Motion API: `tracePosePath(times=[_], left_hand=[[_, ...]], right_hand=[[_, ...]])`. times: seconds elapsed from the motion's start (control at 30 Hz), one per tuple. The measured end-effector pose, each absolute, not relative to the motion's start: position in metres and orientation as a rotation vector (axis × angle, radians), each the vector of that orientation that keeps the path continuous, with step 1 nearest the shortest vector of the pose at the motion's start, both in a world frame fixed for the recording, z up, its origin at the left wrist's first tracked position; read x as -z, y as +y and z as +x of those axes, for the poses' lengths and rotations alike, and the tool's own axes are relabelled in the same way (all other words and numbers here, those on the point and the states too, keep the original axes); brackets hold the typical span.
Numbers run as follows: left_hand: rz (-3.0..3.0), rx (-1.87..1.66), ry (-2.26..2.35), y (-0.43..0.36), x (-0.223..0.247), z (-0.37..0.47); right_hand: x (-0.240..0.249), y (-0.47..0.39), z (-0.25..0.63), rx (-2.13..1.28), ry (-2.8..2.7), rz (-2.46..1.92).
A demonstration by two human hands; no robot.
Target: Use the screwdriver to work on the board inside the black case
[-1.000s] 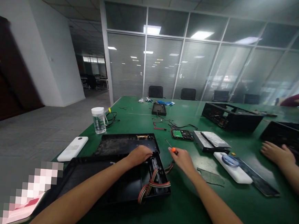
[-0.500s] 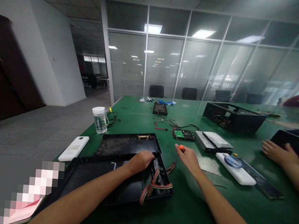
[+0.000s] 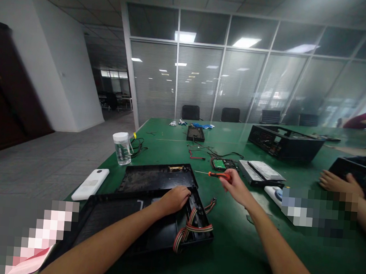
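Note:
A screwdriver [image 3: 218, 175] with an orange-and-black handle is in my right hand [image 3: 235, 186], its thin shaft pointing left above the table. My left hand [image 3: 175, 199] is closed, fingertips down inside the right part of an open black metal case [image 3: 113, 217]. What those fingers hold, if anything, is hidden. Beside them, a striped ribbon of wires [image 3: 191, 228] hangs over the case's near right corner. Just behind the case lies a flat black panel [image 3: 154, 177] with a small brass-coloured piece [image 3: 176, 168] near its far edge.
A clear bottle [image 3: 123, 151] and a white device [image 3: 90, 184] stand on the left. Behind my right hand are a green circuit board [image 3: 219, 164] and a silver drive [image 3: 261, 172]. Another person's hand [image 3: 340, 185] rests by a black case [image 3: 362, 174]; another black case [image 3: 284, 143] stands farther back.
My right hand has lifted slightly and turned the screwdriver, so its shaft now points left toward the panel. My left hand stays at the same spot in the case.

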State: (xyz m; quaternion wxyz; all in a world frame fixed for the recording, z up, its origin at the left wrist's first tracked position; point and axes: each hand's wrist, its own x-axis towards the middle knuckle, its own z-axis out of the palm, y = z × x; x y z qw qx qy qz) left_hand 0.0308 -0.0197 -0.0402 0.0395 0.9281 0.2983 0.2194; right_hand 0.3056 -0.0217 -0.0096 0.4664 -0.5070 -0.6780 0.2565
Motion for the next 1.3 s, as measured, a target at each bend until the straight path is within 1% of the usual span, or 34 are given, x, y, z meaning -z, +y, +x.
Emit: tracePosePath(times=[0.1,0.2,0.27,0.43,0.6,0.97,1.1,1.23,1.3], left_hand=[[2.752,-0.686,0.958,-0.019,0.043,0.032],[2.640,-0.720,1.004,-0.017,0.046,0.033],[2.591,-0.742,1.022,-0.016,0.047,0.033],[2.554,-0.752,1.048,-0.016,0.048,0.034],[2.533,-0.766,1.070,-0.017,0.047,0.035],[2.542,-0.763,1.038,-0.018,0.044,0.034],[2.543,-0.760,1.034,-0.019,0.045,0.035],[2.562,-0.779,1.029,-0.019,0.046,0.035],[2.565,-0.795,1.041,-0.019,0.046,0.035]], right_hand=[[0.003,-0.027,0.303,-0.539,-1.662,-1.168],[0.008,-0.032,0.291,-0.311,-1.616,-1.188],[0.014,-0.034,0.281,-0.233,-1.588,-1.230],[0.021,-0.036,0.267,-0.196,-1.612,-1.283],[0.016,-0.040,0.267,-0.139,-1.728,-1.308],[0.011,-0.043,0.268,-0.043,-1.795,-1.330],[-0.014,-0.049,0.264,0.092,-2.000,-1.371],[-0.065,-0.059,0.242,0.341,-2.404,-1.550],[-0.086,-0.063,0.225,0.391,-2.496,-1.608]])
